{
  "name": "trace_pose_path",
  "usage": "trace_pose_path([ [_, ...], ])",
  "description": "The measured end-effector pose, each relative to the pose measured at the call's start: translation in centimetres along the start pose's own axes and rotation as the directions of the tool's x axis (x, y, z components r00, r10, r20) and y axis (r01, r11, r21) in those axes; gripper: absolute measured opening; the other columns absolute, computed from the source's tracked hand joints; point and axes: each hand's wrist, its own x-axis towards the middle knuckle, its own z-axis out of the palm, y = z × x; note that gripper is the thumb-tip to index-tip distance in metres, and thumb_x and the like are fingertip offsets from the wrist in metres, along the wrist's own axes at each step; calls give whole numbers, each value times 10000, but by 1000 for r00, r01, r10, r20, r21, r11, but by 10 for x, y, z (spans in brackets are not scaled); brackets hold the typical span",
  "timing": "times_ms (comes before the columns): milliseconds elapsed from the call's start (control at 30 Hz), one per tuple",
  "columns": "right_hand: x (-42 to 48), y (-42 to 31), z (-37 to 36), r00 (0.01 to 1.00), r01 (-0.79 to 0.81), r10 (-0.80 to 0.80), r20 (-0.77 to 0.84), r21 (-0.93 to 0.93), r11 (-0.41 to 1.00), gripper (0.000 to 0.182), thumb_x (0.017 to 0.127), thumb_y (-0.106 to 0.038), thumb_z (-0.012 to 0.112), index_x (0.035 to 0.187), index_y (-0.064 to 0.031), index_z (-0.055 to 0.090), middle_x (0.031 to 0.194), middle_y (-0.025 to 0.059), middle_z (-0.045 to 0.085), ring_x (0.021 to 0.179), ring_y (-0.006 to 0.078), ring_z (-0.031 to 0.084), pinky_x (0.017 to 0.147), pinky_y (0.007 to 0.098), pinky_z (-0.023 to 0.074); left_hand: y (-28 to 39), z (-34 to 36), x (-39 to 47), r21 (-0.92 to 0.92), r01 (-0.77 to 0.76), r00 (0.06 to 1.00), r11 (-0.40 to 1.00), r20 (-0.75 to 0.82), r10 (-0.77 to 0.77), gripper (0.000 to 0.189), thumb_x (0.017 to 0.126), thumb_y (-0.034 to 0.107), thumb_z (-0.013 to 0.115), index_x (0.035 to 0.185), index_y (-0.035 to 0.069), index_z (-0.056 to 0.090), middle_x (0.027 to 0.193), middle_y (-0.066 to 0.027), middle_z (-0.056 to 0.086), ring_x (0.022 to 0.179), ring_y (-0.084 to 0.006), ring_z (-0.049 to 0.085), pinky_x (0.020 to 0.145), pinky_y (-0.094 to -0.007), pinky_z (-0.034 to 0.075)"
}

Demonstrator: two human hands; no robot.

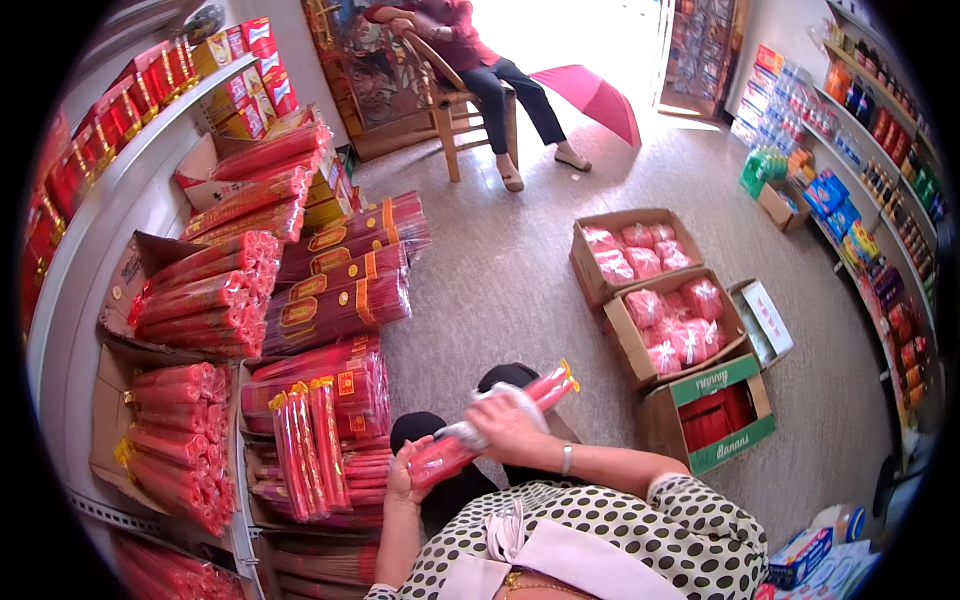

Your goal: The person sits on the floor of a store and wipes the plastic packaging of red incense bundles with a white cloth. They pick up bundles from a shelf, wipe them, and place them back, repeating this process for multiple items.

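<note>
A long red candle in clear plastic wrap (551, 386) lies slantwise above my lap, its far end tied with a yellow ribbon. My left hand (405, 472) grips its near end. Around its middle, my right hand (504, 431) presses a whitish cloth (523, 397) against the wrap. Part of the candle is hidden by the cloth and fingers. Close by on the left, several slim wrapped red candles (311, 442) with yellow tops rest on bundles of incense sticks (367, 480).
Shelves at left hold open cartons of red candles (180, 442) and purple-red packs (337, 307). To the right stand cartons of pink bundles (675, 322) and a green-trimmed box (724, 412). Ahead, a person sits on a wooden chair (450, 127) near a pink umbrella (592, 97). Stocked shelves (877, 202) line the right.
</note>
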Motion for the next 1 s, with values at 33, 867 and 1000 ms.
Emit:
trace_pose_path([
  [33,6,-19,8,999,45,-45,10,16,999,460,718,-295,679,1073,-38,541,1124,162,529,1058,311,515,907,457,373,-1,-4,1,-89,53,991,995,128,-41,564,896,465,444,1185,-19,457,1168,-207,533,1058,-332,555,875,-478,473],
  [867,-67,165,-21,706,-428,701,97,847,314,257,884,-285,574,931,-32,585,761,11,591,717,95,533,640,285,459,14,22,-13,327,243,964,913,26,-266,836,819,707,297,1204,-23,430,1043,-225,598,857,-342,641,620,-435,572],
  [1000,-65,154,-26,672,-388,685,281,922,2,266,893,-311,572,865,-49,609,750,-8,580,688,70,527,609,250,455,25,33,-25,460,383,909,801,-32,-416,809,867,669,200,1189,-28,453,966,-226,616,709,-307,657,524,-349,563],
])
